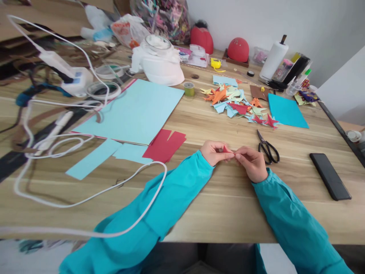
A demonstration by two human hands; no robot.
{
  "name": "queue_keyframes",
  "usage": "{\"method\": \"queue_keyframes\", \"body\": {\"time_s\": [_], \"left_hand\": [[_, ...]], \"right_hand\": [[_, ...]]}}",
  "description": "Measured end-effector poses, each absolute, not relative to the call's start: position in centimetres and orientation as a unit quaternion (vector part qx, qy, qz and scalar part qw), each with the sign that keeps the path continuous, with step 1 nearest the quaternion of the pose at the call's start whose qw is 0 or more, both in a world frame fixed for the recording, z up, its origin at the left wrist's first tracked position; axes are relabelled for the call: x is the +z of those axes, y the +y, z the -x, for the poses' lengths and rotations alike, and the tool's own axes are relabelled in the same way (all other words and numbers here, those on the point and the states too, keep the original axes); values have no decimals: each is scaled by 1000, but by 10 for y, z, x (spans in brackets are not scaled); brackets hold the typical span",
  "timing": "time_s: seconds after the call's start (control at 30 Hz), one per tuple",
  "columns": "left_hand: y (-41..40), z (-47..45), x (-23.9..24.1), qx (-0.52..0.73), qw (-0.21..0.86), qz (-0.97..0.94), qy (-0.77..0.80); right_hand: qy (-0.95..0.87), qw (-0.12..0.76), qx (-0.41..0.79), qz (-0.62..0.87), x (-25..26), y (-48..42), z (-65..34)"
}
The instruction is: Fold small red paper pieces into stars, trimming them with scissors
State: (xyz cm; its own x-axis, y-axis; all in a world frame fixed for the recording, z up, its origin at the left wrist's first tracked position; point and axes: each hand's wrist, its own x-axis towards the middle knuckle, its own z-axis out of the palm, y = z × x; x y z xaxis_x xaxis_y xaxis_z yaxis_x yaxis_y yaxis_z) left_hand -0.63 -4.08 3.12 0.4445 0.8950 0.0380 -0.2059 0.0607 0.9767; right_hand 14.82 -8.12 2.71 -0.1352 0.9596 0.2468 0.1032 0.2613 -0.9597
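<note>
A small folded piece of red paper point(225, 149) is pinched between my two hands, mostly covered by the fingers. My left hand point(214, 152) grips its left part, with a red point rising above the thumb. At its right end the thumb and forefinger of my right hand point(252, 163) are closed on it. Black-handled scissors point(268, 147) lie just beyond my right hand, blades pointing away. Farther back is a pile of folded paper cranes point(219, 96) in orange, red, pale blue and yellow. Red paper pieces point(165, 145) lie left of my left hand.
Light blue sheets point(134, 110) and a cut strip point(92, 160) cover the left side. A white cable point(125, 230) loops across my left sleeve. At right are a phone point(330, 176) and a bright blue paper stack point(288, 110). A thread spool point(189, 89) stands near the middle.
</note>
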Motion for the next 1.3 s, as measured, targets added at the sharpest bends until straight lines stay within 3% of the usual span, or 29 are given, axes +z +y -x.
{"method": "queue_keyframes", "body": {"time_s": [0.27,0.43,0.9,1.3], "left_hand": [[-38,7,30,363,753,-453,308],[-39,3,26,396,759,-400,328],[-40,3,26,438,753,-352,342],[-41,2,25,444,694,-426,373]], "right_hand": [[-522,519,546,401,19,-79,-149],[-439,537,579,428,16,-78,-149],[-380,583,559,450,20,-76,-147],[-544,537,432,479,20,-79,-146]]}}
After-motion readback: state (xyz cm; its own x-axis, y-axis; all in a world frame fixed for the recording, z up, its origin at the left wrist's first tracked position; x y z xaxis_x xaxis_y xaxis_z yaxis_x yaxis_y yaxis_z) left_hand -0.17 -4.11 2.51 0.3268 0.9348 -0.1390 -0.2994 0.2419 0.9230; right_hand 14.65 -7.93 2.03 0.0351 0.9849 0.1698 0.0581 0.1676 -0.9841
